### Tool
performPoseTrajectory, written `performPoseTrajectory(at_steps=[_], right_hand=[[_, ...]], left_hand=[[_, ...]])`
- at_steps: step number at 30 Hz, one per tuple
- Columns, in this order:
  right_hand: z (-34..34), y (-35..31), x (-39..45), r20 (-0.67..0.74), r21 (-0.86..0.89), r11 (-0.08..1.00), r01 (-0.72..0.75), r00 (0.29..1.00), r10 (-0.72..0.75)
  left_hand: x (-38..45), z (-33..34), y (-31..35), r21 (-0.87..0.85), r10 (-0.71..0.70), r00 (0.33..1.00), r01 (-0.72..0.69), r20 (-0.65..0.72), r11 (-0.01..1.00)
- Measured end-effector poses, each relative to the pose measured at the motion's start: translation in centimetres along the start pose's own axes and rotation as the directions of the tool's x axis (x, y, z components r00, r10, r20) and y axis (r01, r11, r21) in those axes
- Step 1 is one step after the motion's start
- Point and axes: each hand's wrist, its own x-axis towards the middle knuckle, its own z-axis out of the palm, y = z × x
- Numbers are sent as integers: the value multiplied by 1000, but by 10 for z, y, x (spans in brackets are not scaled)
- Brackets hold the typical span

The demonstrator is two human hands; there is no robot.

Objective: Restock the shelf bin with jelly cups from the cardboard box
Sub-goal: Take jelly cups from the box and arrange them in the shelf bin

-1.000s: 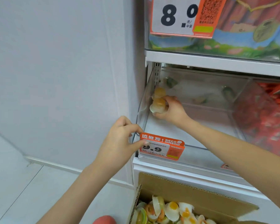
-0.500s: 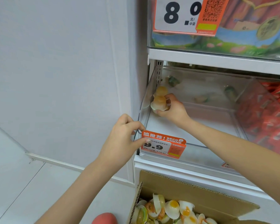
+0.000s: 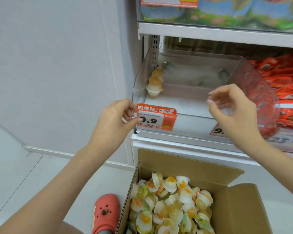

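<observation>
White shelving fills the view, with the clear bin (image 3: 254,78) holding two jelly cups (image 3: 154,85) stacked at its left wall. Left hand (image 3: 115,122) pinches the bin's front corner (by the price tag (image 3: 156,118)), right hand (image 3: 233,112) hovers loosely curled, holding nothing, above the cardboard box (image 3: 240,205).

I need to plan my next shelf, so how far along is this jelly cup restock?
Barely begun. Done: one small stack of pale orange jelly cups stands in the clear plastic shelf bin, at its left wall. In hand: nothing; the right hand is empty above the bin front, and the left hand pinches the bin's front left corner. Left: the brown cardboard box is full of cups.
</observation>
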Motion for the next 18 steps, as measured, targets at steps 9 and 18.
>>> performPoseTrajectory(at_steps=[9, 18], right_hand=[[9, 109, -182, 521, -335, 902, -271, 745, 417], [65, 194, -256, 297, -363, 161, -918, 50, 954]], left_hand=[[-66, 107, 6, 195, 19, 815, -161, 579, 967], [-133, 230, -58, 242, 57, 317, -817, 947, 523]])
